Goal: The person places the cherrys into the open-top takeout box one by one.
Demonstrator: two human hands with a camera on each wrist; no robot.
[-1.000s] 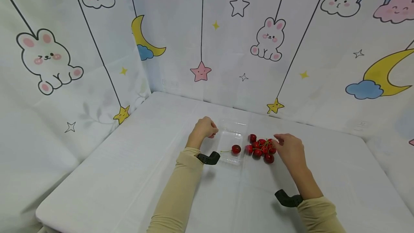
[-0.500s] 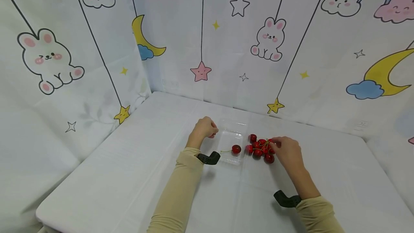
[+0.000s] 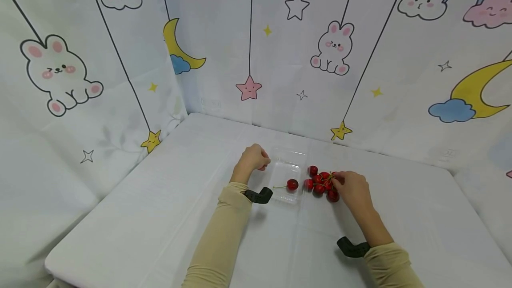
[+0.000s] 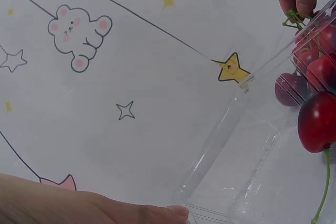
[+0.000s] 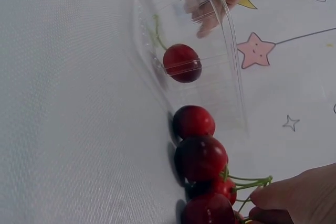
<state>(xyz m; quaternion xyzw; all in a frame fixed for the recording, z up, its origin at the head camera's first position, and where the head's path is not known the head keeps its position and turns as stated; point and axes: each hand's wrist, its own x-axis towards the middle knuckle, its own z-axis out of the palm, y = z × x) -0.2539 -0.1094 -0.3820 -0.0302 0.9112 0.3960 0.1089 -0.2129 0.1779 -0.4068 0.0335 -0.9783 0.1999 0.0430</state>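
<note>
The right hand [image 3: 352, 189] has slid left across the tabletop [image 3: 160, 217], from just beside the pile of cherries [image 3: 322, 183] onto its right edge. 1 second ago its fingers were spread and hovering clear of the fruit; now the fingertips [image 5: 262, 198] are drawn together and pinch the green stems [image 5: 247, 183] at the top of the pile. The wrist has followed the hand inward.

The little tray [image 3: 286, 168] is thin clear plastic, shiny and ribbed along its walls, and the cherries [image 3: 321, 183] have glossy dark red skin with thin green stems. The table cover [image 3: 160, 217] looks like matt white cloth with a fine weave. At 12 o'clock, the printed backdrop [image 3: 280, 57] looks like smooth, slightly sheer fabric.
</note>
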